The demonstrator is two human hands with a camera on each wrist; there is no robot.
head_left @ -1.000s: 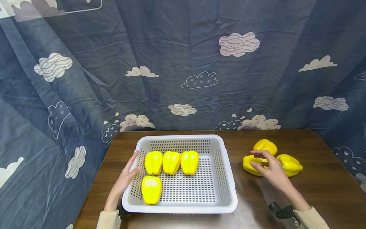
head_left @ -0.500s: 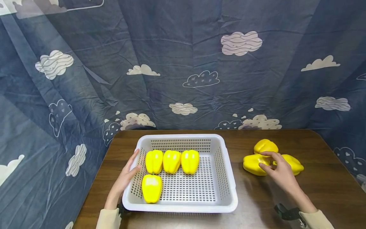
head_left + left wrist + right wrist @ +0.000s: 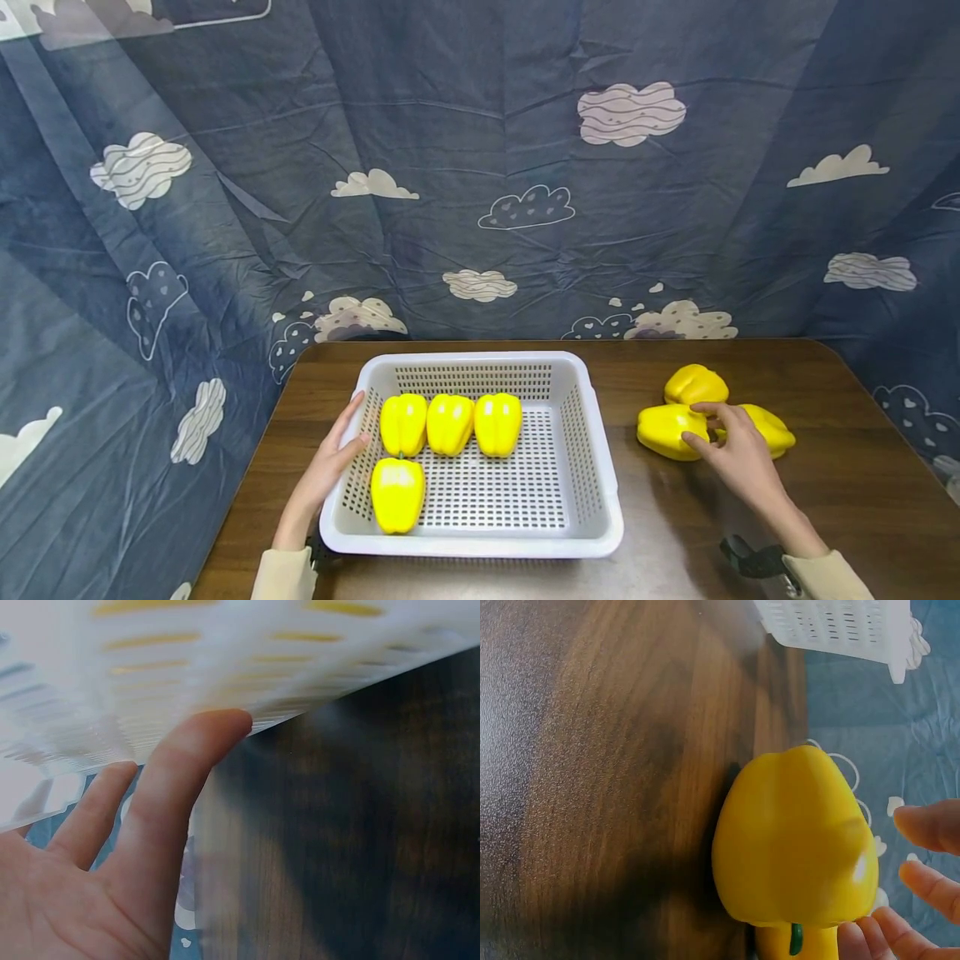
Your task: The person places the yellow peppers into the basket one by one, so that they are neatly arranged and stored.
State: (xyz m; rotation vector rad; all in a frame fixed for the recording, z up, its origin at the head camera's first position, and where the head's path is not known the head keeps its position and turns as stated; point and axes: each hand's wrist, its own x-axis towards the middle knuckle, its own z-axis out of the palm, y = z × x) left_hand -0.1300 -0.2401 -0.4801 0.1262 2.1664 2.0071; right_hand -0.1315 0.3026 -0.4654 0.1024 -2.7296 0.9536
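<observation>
My left hand (image 3: pixel 326 471) rests at the left side of a white perforated plastic basket (image 3: pixel 472 548). In the left wrist view its fingers (image 3: pixel 169 787) lie nearly straight against the basket's outer wall (image 3: pixel 225 645). Inside are yellow bell peppers: three in a row, including the middle pepper (image 3: pixel 451 425), with another pepper (image 3: pixel 398 496) at front left. To the right, my right hand (image 3: pixel 738 454) reaches over the stem end of a lying yellow bell pepper (image 3: pixel 663 432), thumb and forefinger spread apart. The right wrist view shows that pepper (image 3: pixel 795 840) with fingertips at its green stem end.
Two more yellow bell peppers lie by the right hand: a back pepper (image 3: pixel 695 384) and a right pepper (image 3: pixel 768 429), partly behind the hand. They lie on a brown wooden table (image 3: pixel 862 500). A dark blue cloud-print curtain (image 3: pixel 450 167) hangs behind.
My right hand has shifted right from above the left pepper to its stem end, then edged slightly closer to it. My left hand and the basket have kept their place.
</observation>
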